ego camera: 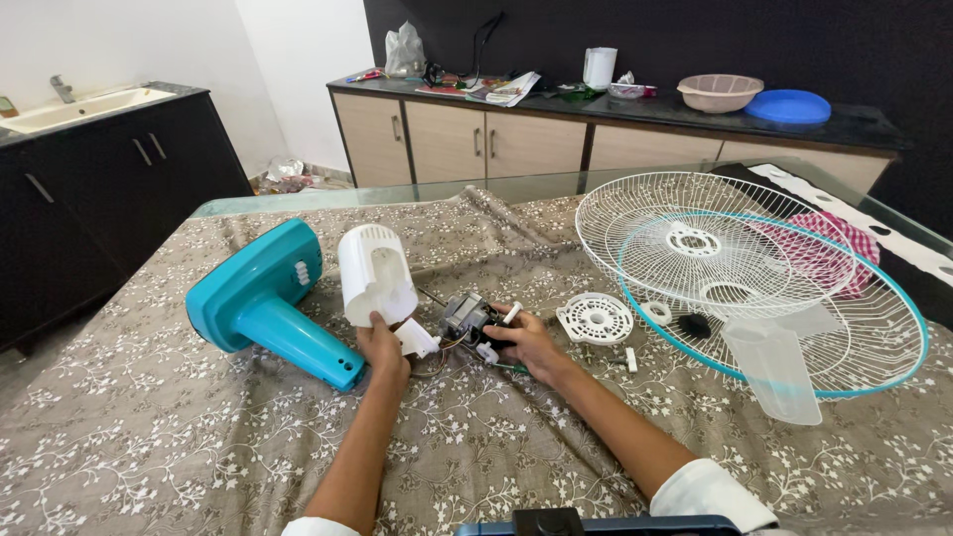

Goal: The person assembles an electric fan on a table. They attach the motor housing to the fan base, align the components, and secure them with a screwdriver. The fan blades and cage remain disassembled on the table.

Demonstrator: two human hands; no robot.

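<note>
White plastic fan motor cover gripped in left hand, right hand closed around small grey metal fan motor.

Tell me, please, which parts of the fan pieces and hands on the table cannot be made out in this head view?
- Motor: its right side is hidden by the right hand; the thin wires are too small to trace.
- White housing: its lower edge sits behind the left hand, so the grip there is unclear.
- Teal stand: its underside faces away.
- Clear blade: its edges blur into the grille.
- Dark object at the bottom edge: cut off.
</note>
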